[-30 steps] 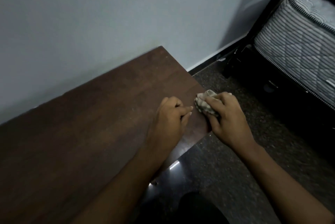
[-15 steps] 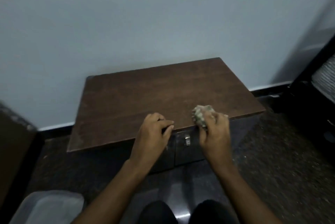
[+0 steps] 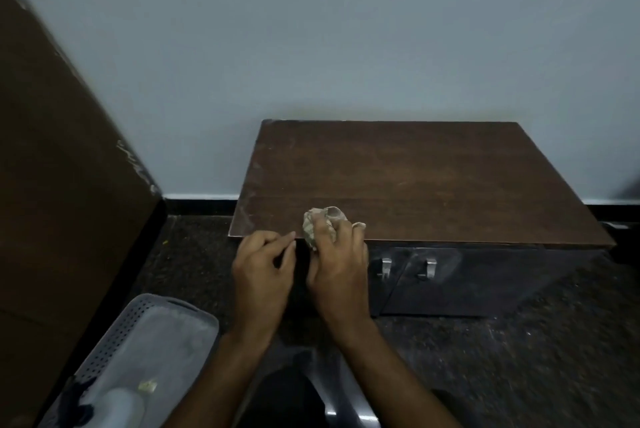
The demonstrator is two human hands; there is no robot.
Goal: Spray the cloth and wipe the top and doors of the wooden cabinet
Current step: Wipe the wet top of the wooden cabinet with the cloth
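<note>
Dim, soft, slightly blurred picture, edges bowed by the wide lens.

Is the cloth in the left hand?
No, the right hand holds the bunched cloth on the cabinet top, while the left hand is empty.

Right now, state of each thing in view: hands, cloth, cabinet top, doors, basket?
right hand: closed on the cloth, at the cabinet's front edge
left hand: empty, fingers curled, beside the right hand
cloth: bunched, pressed on the cabinet top
cabinet top: bare, pale scuffs near its left edge
cabinet doors: shut, two metal handles
basket: on the floor, holds a bottle lying down
</note>
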